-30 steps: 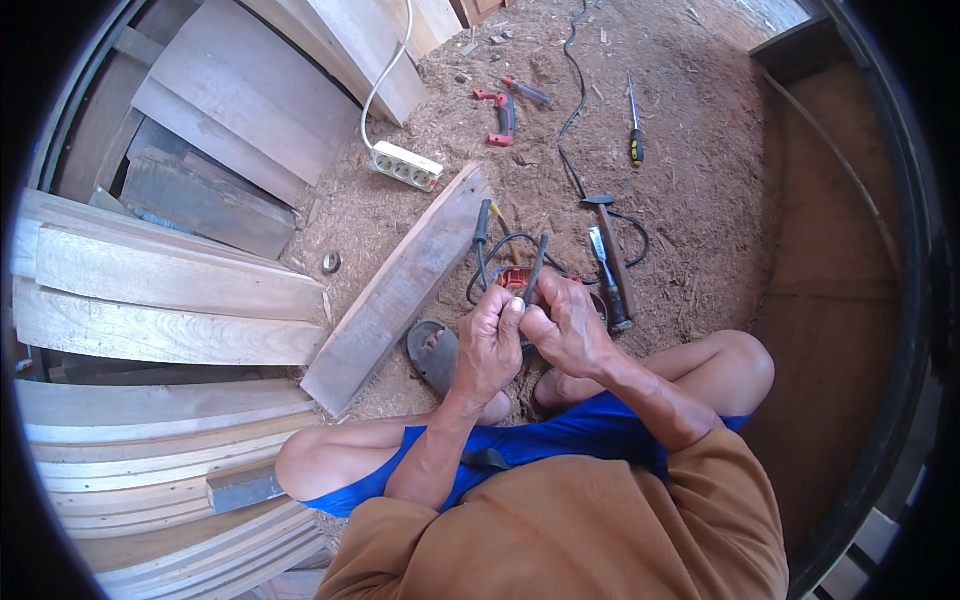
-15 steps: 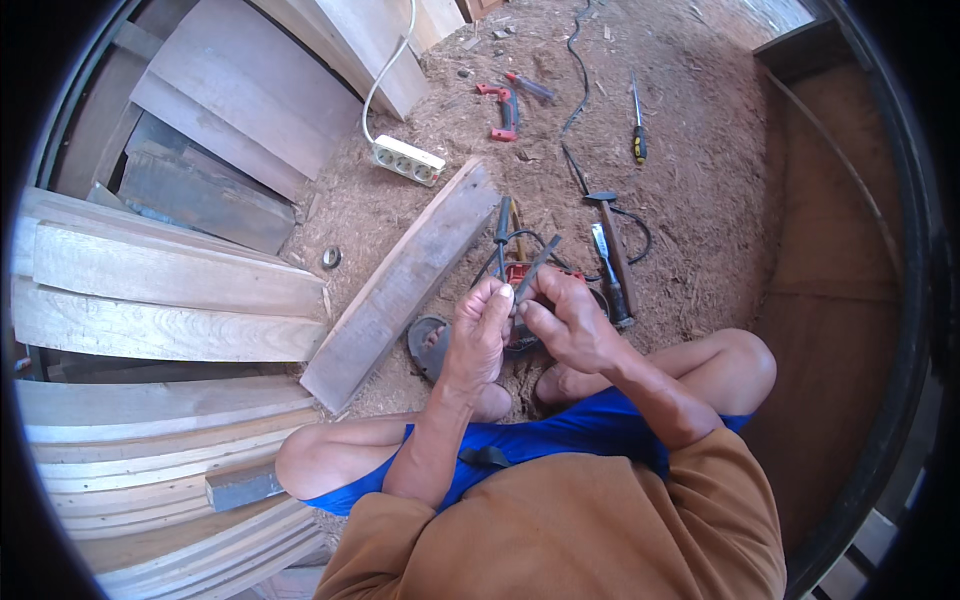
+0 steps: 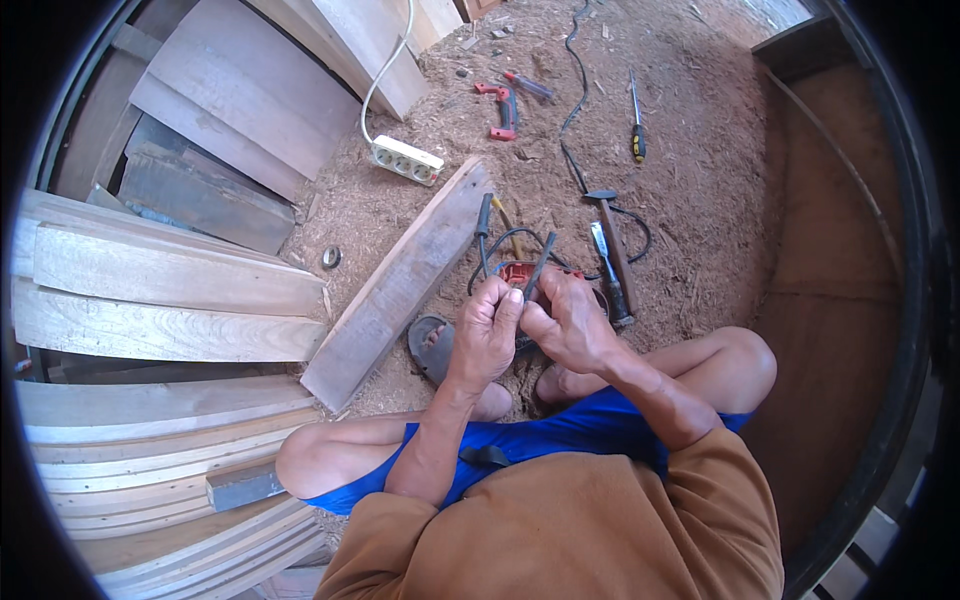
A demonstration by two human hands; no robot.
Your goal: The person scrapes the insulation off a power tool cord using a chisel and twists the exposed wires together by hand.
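Note:
My left hand (image 3: 487,325) is closed, thumb against the fingers, at the lower end of a black cable (image 3: 486,258) with a thick dark sleeve (image 3: 484,214). Pressed close beside it, my right hand (image 3: 572,318) is closed round a narrow dark blade-like strip (image 3: 541,262), which sticks up past the fingers. What lies between the fingertips is too small to make out. Just beyond both hands, a red power tool part (image 3: 517,271) shows, partly covered by them. A chisel (image 3: 607,265) and a hammer (image 3: 612,228) lie to the right of my right hand.
A long wooden board (image 3: 400,285) lies slantwise at left, near a tape roll (image 3: 331,257). Farther off are a white power strip (image 3: 407,160), a red-and-black handle part (image 3: 507,112) and a screwdriver (image 3: 637,125). Stacked planks (image 3: 170,305) line the left side.
The sleeved cable has shifted left and leans more toward the board. The dark strip in my right hand stands slightly more upright, and more of the red tool part shows.

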